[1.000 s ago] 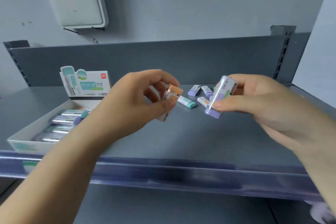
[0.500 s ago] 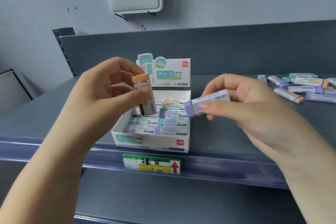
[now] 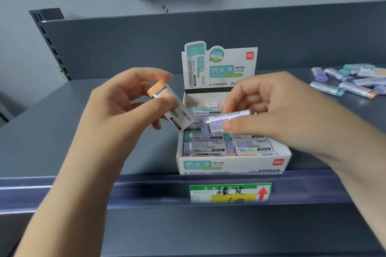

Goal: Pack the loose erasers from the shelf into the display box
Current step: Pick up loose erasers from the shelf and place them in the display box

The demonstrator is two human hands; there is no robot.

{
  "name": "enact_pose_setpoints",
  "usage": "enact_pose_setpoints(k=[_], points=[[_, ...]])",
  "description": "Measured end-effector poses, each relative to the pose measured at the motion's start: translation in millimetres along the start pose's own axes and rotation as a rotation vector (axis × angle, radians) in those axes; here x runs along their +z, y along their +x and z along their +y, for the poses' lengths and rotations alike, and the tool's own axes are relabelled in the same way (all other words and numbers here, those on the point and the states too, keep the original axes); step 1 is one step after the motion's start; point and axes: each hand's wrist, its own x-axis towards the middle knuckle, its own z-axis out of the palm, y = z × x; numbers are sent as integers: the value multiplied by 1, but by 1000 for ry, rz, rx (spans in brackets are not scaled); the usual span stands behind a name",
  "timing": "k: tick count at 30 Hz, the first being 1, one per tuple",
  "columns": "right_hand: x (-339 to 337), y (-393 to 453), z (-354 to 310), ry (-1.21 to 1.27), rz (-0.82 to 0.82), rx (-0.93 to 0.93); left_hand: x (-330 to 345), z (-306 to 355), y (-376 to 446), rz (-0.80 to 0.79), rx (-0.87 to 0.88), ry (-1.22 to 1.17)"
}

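Left hand (image 3: 125, 108), forearm angling up from lower left, is pinching an orange eraser (image 3: 170, 106) tilted beside the display box (image 3: 231, 165). Right hand (image 3: 269, 110) is gripping a purple eraser (image 3: 221, 122) over the box. Loose erasers (image 3: 351, 79) are lying far right on the shelf (image 3: 62, 131).

Display box (image 3: 229, 165): white, teal lettering, red logo. Left eraser (image 3: 169, 106): orange cap, white sleeve. Right eraser (image 3: 221, 124): purple. Shelf (image 3: 62, 131): dark grey. Price tag (image 3: 229, 193): green, yellow, red arrow.

You are in a shop: grey metal shelf (image 3: 62, 131), price label (image 3: 230, 192) on its front rail, branded display box (image 3: 229, 165) of erasers.
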Motion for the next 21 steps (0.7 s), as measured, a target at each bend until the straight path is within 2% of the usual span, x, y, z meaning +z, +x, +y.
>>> enact_pose_setpoints(k=[8, 21], points=[[12, 11, -1, -165, -133, 25, 0, -6, -2, 22, -16, -54], [15, 10, 0, -299, -171, -32, 8, -3, -4, 8, -56, -80]])
